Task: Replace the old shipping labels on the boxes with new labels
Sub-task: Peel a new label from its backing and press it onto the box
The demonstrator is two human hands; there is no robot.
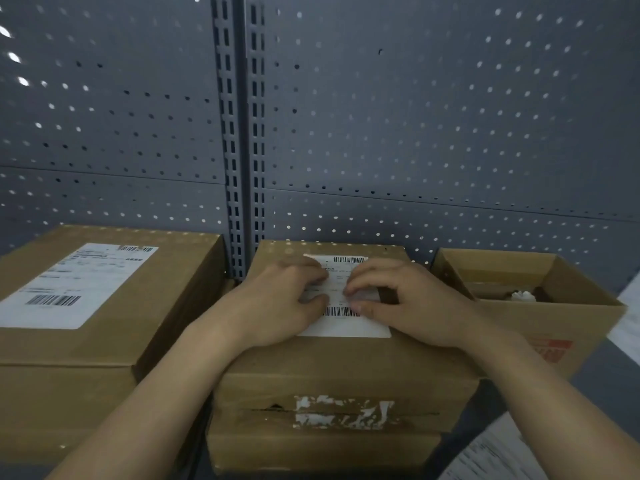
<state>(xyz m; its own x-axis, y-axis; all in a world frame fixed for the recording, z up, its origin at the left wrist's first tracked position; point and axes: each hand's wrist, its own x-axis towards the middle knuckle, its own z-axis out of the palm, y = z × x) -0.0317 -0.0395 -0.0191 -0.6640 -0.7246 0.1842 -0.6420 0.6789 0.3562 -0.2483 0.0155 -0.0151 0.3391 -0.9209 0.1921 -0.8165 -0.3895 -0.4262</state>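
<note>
A closed brown cardboard box [332, 365] stands in the middle. A white shipping label [346, 323] with barcodes lies flat on its top. My left hand [280, 303] rests palm down on the label's left part, fingers spread. My right hand [405, 303] presses on its right part, fingertips bent onto the paper. Torn white label scraps [343, 412] cling to the box's front face. A second closed box [104, 306] at the left carries its own white label [72, 282] on top.
An open cardboard box [540, 306] with crumpled white paper [523, 295] inside stands at the right. A grey perforated shelf back panel [415, 116] rises behind the boxes. Printed white sheets [498, 455] lie at the bottom right.
</note>
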